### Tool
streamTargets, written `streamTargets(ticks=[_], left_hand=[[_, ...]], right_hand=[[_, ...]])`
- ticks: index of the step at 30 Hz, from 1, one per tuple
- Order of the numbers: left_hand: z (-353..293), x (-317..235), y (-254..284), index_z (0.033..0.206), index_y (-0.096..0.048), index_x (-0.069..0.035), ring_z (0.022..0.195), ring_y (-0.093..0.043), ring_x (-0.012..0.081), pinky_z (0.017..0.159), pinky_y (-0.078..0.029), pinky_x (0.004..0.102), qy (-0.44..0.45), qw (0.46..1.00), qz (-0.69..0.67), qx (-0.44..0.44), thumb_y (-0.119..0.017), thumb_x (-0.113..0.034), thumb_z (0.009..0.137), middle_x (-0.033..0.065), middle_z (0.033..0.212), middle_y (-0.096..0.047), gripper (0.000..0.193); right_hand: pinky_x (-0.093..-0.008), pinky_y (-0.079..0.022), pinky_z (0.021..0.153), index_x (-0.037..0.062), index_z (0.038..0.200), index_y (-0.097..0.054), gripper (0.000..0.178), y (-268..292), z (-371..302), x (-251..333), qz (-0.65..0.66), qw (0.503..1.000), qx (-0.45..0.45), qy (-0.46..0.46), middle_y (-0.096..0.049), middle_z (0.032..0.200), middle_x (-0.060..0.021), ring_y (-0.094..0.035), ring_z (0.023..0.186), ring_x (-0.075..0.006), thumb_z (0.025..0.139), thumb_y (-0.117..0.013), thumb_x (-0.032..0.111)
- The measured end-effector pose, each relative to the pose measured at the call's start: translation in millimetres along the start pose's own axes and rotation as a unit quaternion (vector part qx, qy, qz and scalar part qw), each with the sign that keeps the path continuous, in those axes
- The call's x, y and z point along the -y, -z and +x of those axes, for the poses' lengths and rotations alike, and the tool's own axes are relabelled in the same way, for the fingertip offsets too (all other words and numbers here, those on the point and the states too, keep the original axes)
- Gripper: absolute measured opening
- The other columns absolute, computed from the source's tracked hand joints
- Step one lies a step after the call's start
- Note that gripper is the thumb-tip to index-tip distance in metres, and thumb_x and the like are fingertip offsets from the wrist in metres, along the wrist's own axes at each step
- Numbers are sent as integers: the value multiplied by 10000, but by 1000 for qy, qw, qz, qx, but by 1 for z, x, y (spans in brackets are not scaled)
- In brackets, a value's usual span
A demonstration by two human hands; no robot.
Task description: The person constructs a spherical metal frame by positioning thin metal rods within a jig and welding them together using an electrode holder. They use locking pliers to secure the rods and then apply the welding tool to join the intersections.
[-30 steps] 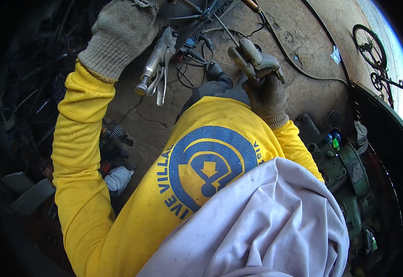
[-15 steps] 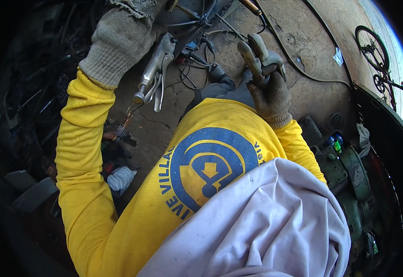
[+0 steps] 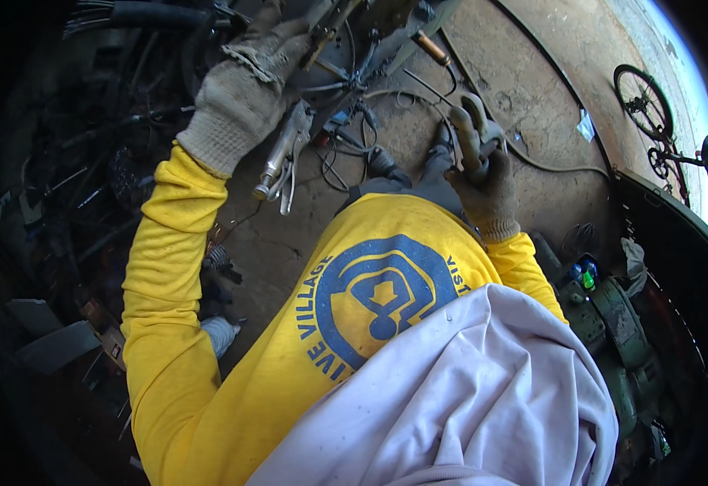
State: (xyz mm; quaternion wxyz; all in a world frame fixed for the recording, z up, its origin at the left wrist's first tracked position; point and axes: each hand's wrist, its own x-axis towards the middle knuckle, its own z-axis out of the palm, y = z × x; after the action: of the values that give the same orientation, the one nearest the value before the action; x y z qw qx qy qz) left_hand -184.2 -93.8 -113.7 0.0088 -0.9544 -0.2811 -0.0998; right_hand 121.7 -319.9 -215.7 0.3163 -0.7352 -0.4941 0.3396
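My left hand (image 3: 240, 105), in a worn grey knit glove, reaches to the dark metal frame (image 3: 329, 85) at the top. Its fingers bend onto the frame's edge, with the tips partly hidden. Just below that hand, silver locking pliers (image 3: 285, 154) hang from the frame, handles toward me. My right hand (image 3: 487, 182), in a browner glove, is raised in front of my legs. Its fingers curl about a grey-tan, two-pronged shape (image 3: 475, 134) that I cannot make out. A thin rod (image 3: 427, 87) ends close to those fingertips.
A copper-coloured handle (image 3: 432, 49) with a black cable is near the frame. A hose (image 3: 552, 164) crosses the floor. Dark metal scrap crowds the left. Green machinery (image 3: 613, 324) stands at right, and a bicycle (image 3: 645, 101) is farther off. Faint sparks show below the pliers.
The view has shifted, so the frame, pliers and left hand sit lower and farther right. The right hand stays raised, its fingers slightly more curled. The sparks look fainter.
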Motion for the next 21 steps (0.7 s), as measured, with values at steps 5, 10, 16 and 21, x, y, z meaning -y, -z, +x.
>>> streamTargets(ticks=[5, 10, 16, 21], left_hand=[[-15, 11, -23, 1366, -546, -84, 1409, -436, 340, 1114, -428, 404, 15, 999, 31, -5, -764, -137, 758, 82, 1430, -540, 648], [27, -3, 42, 1374, -543, -92, 1469, -322, 376, 1184, -330, 431, 12, 995, 53, 79, -718, -163, 795, 96, 1499, -464, 609], [38, -2, 45, 1371, -545, -94, 1476, -302, 375, 1186, -331, 425, 46, 987, 65, 138, -637, -192, 876, 98, 1509, -451, 513], [34, -2, 41, 1404, -526, -125, 1486, -282, 373, 1203, -301, 453, 18, 986, 101, 131, -563, -250, 939, 77, 1528, -437, 483]], right_hand=[[-344, -544, 752, 19, 1187, -513, 509, 12, 23, -37, 86, 989, -124, -1, -654, 956, -98, -667, 826, -195, 810, -834, 134], [-285, -550, 786, -3, 1231, -569, 330, 164, 120, 76, 222, 962, -114, 109, -662, 962, -51, -650, 860, -137, 943, -690, 101], [-304, -563, 792, -41, 1290, -546, 392, 225, 260, 230, 75, 948, -124, 284, -689, 1020, -95, -681, 874, -166, 1008, -613, 223], [-333, -550, 914, -52, 1321, -517, 417, 213, 379, 340, 274, 891, 15, 363, -660, 1177, -140, -676, 1045, -226, 1038, -568, 250]])
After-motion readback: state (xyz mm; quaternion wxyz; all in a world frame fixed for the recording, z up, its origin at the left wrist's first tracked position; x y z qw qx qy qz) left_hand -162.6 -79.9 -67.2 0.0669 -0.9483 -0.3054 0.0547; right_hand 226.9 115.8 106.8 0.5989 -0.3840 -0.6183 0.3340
